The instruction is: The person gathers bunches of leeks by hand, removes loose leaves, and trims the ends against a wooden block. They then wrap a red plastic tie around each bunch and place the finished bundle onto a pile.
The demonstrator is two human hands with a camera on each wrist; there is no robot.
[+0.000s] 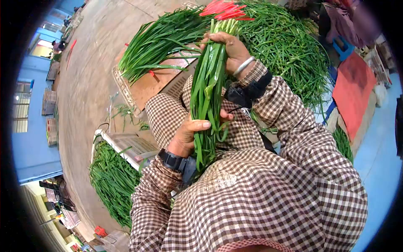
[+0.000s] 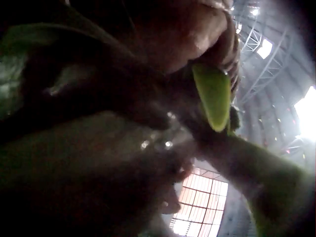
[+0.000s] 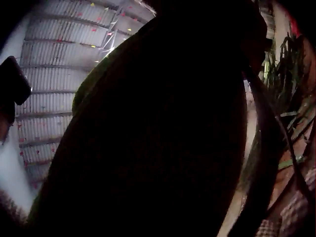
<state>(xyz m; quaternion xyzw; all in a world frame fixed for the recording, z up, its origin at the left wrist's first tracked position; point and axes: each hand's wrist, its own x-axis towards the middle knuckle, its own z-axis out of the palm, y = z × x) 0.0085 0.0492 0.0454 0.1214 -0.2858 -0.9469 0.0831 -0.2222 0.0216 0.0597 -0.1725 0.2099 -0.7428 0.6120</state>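
Note:
A bunch of garlic chives [image 1: 206,94] with long flat green leaves runs lengthwise over the person's lap. Near its pale cut stems [image 1: 225,27], the right hand [image 1: 232,49], with a bangle at the wrist, grips it. Lower down, the left hand [image 1: 189,132] holds the leaves, thumb across the front and fingertips showing on the far side. Close up in the left wrist view, a dark, blurred hand is beside a bright green leaf piece [image 2: 213,96]. Most of the right wrist view is filled by a dark shape that hides the grip.
More chives [image 1: 166,42] lie on a board-topped crate [image 1: 145,90] ahead, with a large heap [image 1: 285,54] to the right. Red strips [image 1: 224,9] lie just beyond the stems. Another pile of chives [image 1: 112,185] stands by a crate at left. A red cloth [image 1: 356,94] is at right.

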